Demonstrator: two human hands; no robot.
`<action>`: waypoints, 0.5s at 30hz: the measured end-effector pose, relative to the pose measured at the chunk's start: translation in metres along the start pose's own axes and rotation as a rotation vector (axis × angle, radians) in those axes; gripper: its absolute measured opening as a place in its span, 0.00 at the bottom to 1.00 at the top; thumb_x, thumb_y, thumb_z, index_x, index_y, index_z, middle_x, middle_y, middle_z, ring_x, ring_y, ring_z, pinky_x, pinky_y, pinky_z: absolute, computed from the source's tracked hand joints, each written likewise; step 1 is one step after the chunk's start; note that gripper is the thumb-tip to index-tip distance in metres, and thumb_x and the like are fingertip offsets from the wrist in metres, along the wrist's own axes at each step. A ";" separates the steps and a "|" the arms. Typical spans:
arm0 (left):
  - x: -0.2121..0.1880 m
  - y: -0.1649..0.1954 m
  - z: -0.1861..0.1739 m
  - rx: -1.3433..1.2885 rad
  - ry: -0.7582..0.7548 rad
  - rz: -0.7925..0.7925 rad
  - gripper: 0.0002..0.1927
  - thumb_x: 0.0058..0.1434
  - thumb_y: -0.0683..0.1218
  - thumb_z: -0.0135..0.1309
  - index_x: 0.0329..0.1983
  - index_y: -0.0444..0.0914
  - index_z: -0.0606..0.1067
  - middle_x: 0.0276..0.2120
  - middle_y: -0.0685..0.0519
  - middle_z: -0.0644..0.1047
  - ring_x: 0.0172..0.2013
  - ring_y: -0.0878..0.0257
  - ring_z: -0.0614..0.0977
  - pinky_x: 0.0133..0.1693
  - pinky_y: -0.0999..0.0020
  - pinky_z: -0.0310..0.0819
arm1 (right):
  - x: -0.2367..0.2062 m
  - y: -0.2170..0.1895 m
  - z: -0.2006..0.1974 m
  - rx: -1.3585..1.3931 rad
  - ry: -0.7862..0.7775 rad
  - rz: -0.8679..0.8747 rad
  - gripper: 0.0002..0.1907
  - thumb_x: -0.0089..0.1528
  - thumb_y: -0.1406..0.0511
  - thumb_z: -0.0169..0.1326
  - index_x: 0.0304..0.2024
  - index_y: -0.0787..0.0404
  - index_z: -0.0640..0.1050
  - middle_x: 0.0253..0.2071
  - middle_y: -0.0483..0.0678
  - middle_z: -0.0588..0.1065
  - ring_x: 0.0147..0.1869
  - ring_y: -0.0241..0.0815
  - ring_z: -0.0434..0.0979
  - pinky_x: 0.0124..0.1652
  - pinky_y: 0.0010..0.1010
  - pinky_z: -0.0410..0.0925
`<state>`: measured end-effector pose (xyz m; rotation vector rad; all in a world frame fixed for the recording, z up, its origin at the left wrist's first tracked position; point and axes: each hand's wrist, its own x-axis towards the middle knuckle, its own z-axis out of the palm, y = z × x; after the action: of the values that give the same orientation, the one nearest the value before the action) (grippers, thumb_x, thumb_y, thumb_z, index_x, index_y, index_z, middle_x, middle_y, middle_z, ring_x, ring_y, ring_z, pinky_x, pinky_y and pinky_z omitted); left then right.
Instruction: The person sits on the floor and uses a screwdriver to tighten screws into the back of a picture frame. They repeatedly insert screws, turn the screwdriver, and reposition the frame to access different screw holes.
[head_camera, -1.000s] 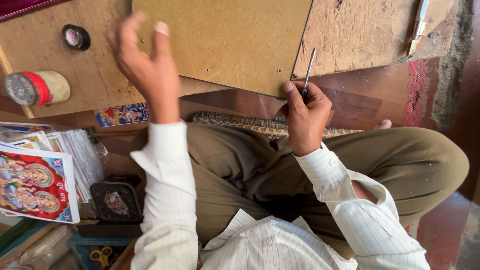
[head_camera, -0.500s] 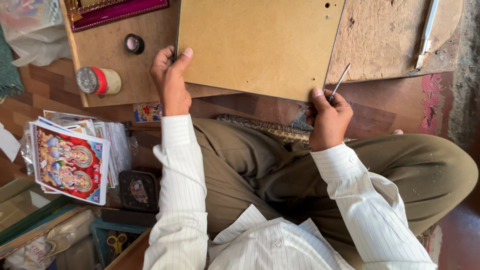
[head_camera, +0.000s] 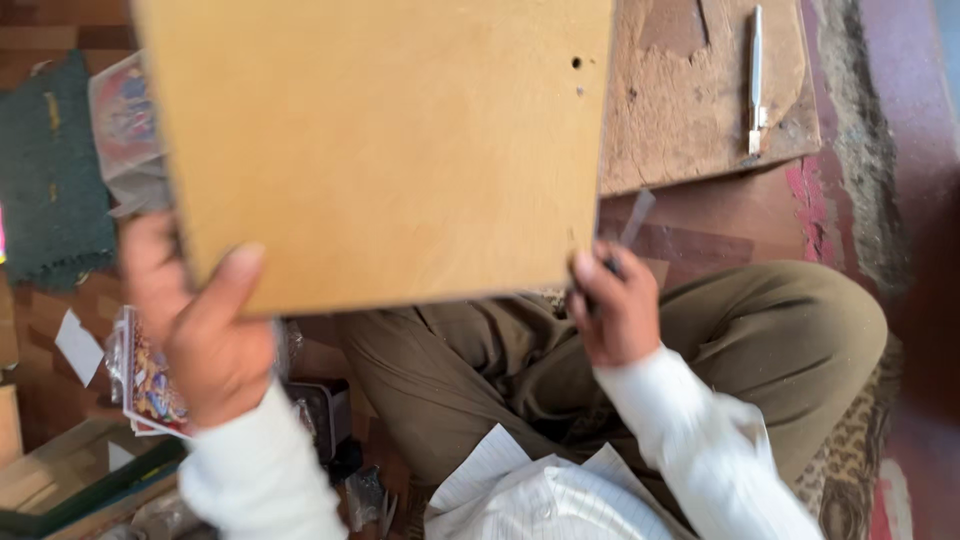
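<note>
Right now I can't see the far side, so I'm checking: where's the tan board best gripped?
Judging by its pose, grip the tan board at its two near corners, coming from below. It is flat, thin and wide; the left hand pinches the lower-left corner, thumb on the face, and the right hand steadies the lower-right edge.

Surroundings of the seated worker, seen from above.
A rough brown work board (head_camera: 700, 110) lies on the floor, a slim white tool (head_camera: 756, 80) resting on it; left, a green mat (head_camera: 50, 180), colourful printed pictures (head_camera: 145, 375) in plastic sleeves, and a small dark box (head_camera: 322, 410).
</note>
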<state>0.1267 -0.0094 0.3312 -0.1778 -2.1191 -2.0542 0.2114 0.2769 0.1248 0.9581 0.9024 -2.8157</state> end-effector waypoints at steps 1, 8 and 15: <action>-0.016 0.023 -0.006 0.013 0.022 0.003 0.19 0.68 0.34 0.55 0.60 0.30 0.67 0.55 0.46 0.73 0.52 0.62 0.75 0.62 0.67 0.67 | -0.032 -0.009 -0.003 0.016 -0.032 -0.005 0.08 0.60 0.68 0.58 0.40 0.61 0.74 0.32 0.43 0.74 0.27 0.31 0.71 0.23 0.22 0.62; -0.110 0.103 -0.018 0.162 0.117 0.075 0.22 0.67 0.34 0.55 0.63 0.29 0.66 0.56 0.44 0.73 0.54 0.59 0.76 0.63 0.65 0.68 | -0.165 -0.042 -0.058 -0.165 0.077 -0.175 0.11 0.59 0.69 0.61 0.42 0.68 0.76 0.27 0.48 0.73 0.22 0.34 0.69 0.19 0.24 0.60; -0.162 0.117 -0.010 0.211 0.123 0.087 0.25 0.65 0.34 0.54 0.65 0.29 0.65 0.57 0.43 0.73 0.56 0.56 0.76 0.64 0.63 0.68 | -0.208 -0.066 -0.076 -0.133 0.034 -0.206 0.13 0.59 0.70 0.62 0.44 0.72 0.78 0.28 0.51 0.75 0.23 0.36 0.70 0.21 0.25 0.62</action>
<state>0.3104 -0.0087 0.4110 -0.1086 -2.1923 -1.7333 0.4079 0.3418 0.2279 0.9490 1.2429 -2.8651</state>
